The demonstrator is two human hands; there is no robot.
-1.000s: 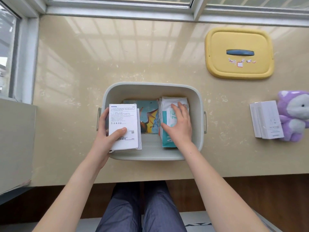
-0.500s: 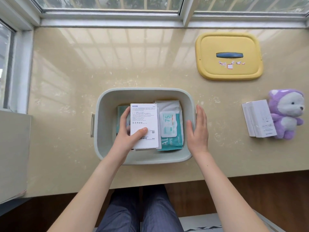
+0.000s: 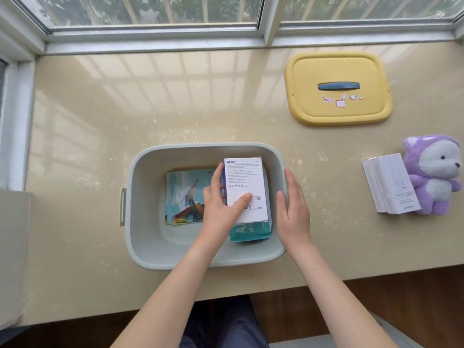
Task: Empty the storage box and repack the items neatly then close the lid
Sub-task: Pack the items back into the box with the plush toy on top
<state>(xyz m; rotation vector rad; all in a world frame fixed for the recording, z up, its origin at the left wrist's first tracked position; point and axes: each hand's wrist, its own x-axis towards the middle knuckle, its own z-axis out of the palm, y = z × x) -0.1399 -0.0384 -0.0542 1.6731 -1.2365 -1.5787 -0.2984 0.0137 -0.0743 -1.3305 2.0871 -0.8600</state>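
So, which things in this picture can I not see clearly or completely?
All in the head view:
The wipes pack: mostly covered by the white Kovol box; only its near end shows.
Small print on that box: too small to read.
The colourful booklet: right edge hidden behind the left hand.
The stickers on the yellow lid: too small to make out.

Shown are one bin [image 3: 200, 146], one lid [image 3: 339, 113], one plush bear [image 3: 434, 172], one wipes pack [image 3: 248, 232], one picture book [image 3: 185, 194], two white cartons [image 3: 391, 184] and a third carton [image 3: 244, 182].
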